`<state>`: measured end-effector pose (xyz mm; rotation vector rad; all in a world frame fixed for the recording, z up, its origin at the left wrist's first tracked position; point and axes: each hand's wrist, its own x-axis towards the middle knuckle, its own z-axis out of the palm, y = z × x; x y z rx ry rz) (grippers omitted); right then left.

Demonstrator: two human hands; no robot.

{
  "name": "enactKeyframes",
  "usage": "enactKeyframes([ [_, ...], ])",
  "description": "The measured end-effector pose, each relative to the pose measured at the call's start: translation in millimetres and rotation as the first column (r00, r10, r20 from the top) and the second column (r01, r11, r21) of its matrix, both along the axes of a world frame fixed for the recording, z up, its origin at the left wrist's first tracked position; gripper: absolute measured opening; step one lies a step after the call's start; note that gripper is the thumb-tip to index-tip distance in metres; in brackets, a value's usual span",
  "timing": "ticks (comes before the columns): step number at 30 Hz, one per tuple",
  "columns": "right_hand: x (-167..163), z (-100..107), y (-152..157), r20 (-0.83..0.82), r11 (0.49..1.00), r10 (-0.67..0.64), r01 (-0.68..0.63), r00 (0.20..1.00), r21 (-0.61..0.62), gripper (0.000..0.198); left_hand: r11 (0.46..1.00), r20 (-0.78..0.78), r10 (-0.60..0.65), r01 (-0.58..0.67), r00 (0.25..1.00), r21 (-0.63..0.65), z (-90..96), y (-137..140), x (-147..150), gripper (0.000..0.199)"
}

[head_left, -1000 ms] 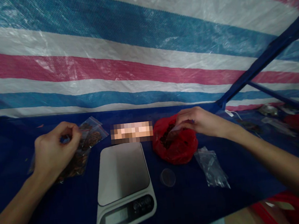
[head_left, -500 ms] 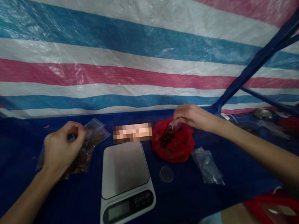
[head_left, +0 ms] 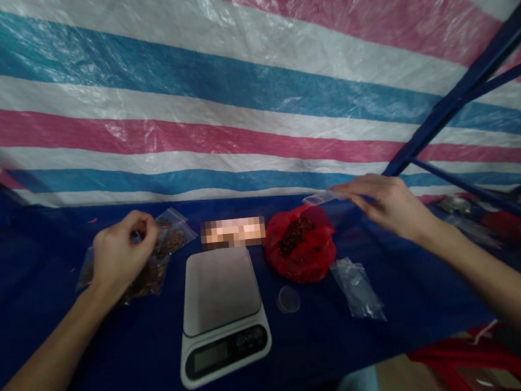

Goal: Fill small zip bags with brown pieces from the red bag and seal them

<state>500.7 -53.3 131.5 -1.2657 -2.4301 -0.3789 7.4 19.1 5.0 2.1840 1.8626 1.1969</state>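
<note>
My left hand (head_left: 125, 248) is closed, thumb and index fingertip pinched together, over clear zip bags (head_left: 172, 238) filled with brown dried pieces. Anything in that pinch is too small or hidden to make out. Between the fingertips of my right hand (head_left: 384, 205) is a clear plastic bag (head_left: 323, 197), stretched out to the left above the back rim of a red plastic bag (head_left: 302, 268). The red bag stands with its mouth open, showing small dark reddish-brown pieces. A white kitchen scale (head_left: 221, 291) with a bare metal plate lies between my hands.
A small clear plastic cup (head_left: 289, 299) sits right of the scale. Flat clear zip bags (head_left: 358, 289) lie farther right on the blue tabletop (head_left: 320, 337). Striped sheeting (head_left: 216, 120) hangs behind, with a blue metal frame (head_left: 445, 107) at right. A red stool (head_left: 479, 359) stands below.
My right hand has drawn back to the right from over the red bag, and the clear bag has come up out of its mouth. My left hand keeps its pinch. The view has shifted slightly.
</note>
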Motion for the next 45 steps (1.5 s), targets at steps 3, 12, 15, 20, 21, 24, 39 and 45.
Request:
enactKeyframes([
  [3, 8.0, -23.0, -47.5, 0.020, 0.993, -0.107, 0.106, 0.994, 0.049, 0.043, 0.999, 0.002, -0.037, 0.037, 0.999, 0.030, 0.5, -2.0, 4.3, 0.016],
  [12, 36.7, -140.1, -161.8, 0.114, 0.984, -0.155, 0.164, 0.981, -0.075, 0.071, 0.980, -0.208, -0.193, 0.200, 0.959, 0.014, 2.7, -2.1, 15.1, 0.027],
  [15, 31.9, -129.1, -159.6, 0.077, 0.982, -0.167, 0.173, 0.983, -0.079, 0.066, 0.958, -0.333, -0.284, 0.276, 0.899, -0.072, -6.4, 4.0, 11.3, 0.038],
  [20, -14.4, -77.6, -120.7, -0.072, 0.989, -0.148, 0.148, 0.986, 0.007, 0.034, 0.923, -0.400, -0.381, 0.319, 0.834, -0.216, -32.4, 11.6, 8.2, 0.053],
  [21, -26.8, -69.5, -108.4, -0.081, 0.995, -0.103, 0.103, 0.991, 0.006, 0.030, 0.918, -0.399, -0.393, 0.329, 0.828, -0.221, -35.6, 12.1, 8.4, 0.051],
  [24, -56.7, -58.7, -63.7, -0.120, 0.998, -0.030, 0.022, 0.992, -0.065, 0.028, 0.915, -0.375, -0.403, 0.353, 0.835, -0.197, -38.6, 12.9, 9.0, 0.044],
  [39, -27.5, -125.3, 17.4, -0.366, 0.919, -0.090, -0.065, 0.926, -0.389, 0.012, 0.882, -0.326, -0.472, 0.436, 0.819, -0.180, -32.5, 20.6, -1.3, 0.034],
  [45, -22.3, -132.6, 18.5, -0.294, 0.935, -0.042, -0.066, 0.955, -0.348, 0.018, 0.885, -0.364, -0.465, 0.433, 0.807, -0.171, -29.5, 19.1, -2.4, 0.032],
])
